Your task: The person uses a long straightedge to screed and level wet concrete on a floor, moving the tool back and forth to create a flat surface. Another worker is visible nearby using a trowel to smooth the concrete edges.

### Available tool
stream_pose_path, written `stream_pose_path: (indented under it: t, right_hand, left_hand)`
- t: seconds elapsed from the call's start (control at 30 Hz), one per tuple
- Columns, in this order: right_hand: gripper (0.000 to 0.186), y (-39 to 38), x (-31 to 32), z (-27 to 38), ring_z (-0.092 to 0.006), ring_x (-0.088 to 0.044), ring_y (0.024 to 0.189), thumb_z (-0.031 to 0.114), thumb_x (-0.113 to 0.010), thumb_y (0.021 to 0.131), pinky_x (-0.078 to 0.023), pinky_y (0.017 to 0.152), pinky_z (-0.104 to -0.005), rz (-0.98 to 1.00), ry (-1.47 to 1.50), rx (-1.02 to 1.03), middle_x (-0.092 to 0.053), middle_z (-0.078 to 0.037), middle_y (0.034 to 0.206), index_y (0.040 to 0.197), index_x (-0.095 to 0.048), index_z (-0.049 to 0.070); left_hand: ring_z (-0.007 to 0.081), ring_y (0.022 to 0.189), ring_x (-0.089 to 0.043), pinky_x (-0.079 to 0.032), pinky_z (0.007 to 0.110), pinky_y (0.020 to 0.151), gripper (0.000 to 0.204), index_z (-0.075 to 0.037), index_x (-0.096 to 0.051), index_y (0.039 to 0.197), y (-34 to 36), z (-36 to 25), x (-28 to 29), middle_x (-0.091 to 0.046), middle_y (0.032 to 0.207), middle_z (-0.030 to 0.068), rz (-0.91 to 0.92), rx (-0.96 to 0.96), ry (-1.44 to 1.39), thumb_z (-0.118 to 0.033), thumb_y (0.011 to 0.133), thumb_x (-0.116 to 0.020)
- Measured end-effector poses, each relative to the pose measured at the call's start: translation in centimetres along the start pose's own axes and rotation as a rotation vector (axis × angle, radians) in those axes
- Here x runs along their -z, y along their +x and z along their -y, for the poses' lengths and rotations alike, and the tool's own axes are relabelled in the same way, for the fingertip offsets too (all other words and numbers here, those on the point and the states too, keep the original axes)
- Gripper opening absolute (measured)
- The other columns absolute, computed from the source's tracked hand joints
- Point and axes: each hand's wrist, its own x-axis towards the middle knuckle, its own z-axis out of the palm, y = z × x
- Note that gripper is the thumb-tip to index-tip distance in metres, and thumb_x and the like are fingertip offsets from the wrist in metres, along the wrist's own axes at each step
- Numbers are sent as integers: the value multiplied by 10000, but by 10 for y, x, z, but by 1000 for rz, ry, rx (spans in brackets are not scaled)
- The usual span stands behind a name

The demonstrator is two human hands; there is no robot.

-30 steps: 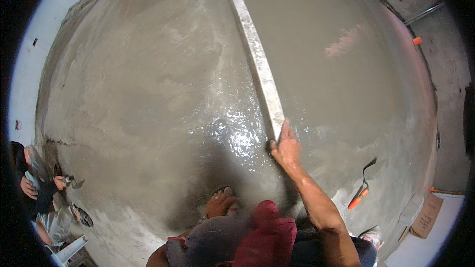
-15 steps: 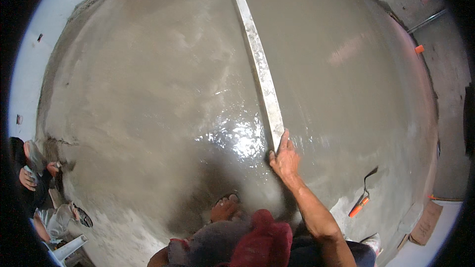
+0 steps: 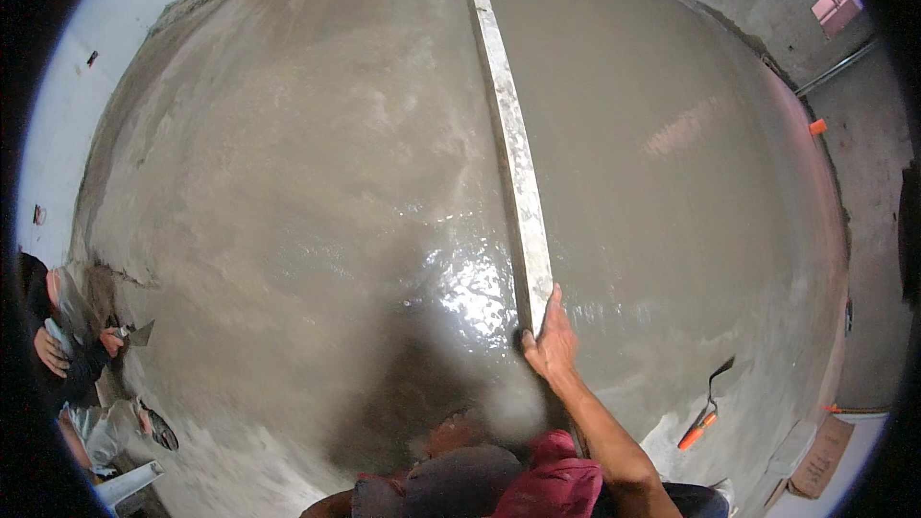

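My right hand (image 3: 553,338) grips the near end of a long, pale metal screed bar (image 3: 516,149), thumb on its left edge and fingers along its right. The bar lies on wet grey mortar (image 3: 307,153) and stretches away from me to the far edge of the view. To its right the mortar (image 3: 652,211) looks smooth; on the left it is more streaked, with a watery, shining patch close to the bar. My left hand is out of view. Below the hand are my clothed legs and a dark red cloth (image 3: 552,480).
A trowel with an orange handle (image 3: 698,430) lies on the floor to my right. At the far left a co-worker's hand (image 3: 112,341) holds a pointed trowel (image 3: 141,334). Cardboard (image 3: 823,456) stands at the lower right, and a white wall (image 3: 72,125) bounds the left.
My right hand has drawn the screed bar closer to me. The whole view has shifted a little. At the left, the co-worker's trowel blade now shows more plainly against the mortar.
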Motion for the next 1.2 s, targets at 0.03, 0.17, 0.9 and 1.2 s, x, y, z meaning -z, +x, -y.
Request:
stream_pose_path:
  t: [0.03, 0.17, 0.9, 1.2]
  right_hand:
    - [1014, -4, -2, -2, -446, -548, 1051, 131, -658, 709, -472, 883, -476, -5, -10, 5, -525, -289, 1157, 1491, -35, -37]
    - [1011, -3, -1, 1, -446, -545, 1045, 123, -648, 707, -463, 888, -465, 20, 6, -17, -523, -291, 1143, 1501, -38, -18]
    - [986, -1, -2, 0, -456, -458, 1129, 123, -674, 685, -375, 984, -507, -21, 59, 140, -449, -300, 1251, 1462, -107, -93]
    - [962, -7, 0, -6, -480, -340, 1299, 28, -636, 668, -277, 1109, -473, 20, 177, 110, -311, -351, 1415, 1452, -100, -121]
  left_hand:
    - [330, 1135, -552, -470, 494, 892, 416, -139, -605, 1171, 1, 1, 0, -611, 1160, 132, 17, 9, -20, -362, 822, -634]
    - [335, 1110, -550, -451, 496, 887, 425, -129, -597, 1176, 4, 0, 3, -604, 1153, 131, 38, 35, -36, -354, 818, -639]
    - [427, 1371, -226, -172, 569, 1109, 989, 13, -165, 1478, 316, -25, 173, -240, 1466, 275, -602, 210, -49, -364, 762, -734]
    - [445, 1411, -130, -99, 602, 1137, 1081, 15, -59, 1497, 345, -31, 158, -85, 1542, 264, -552, 274, -42, -223, 710, -760]
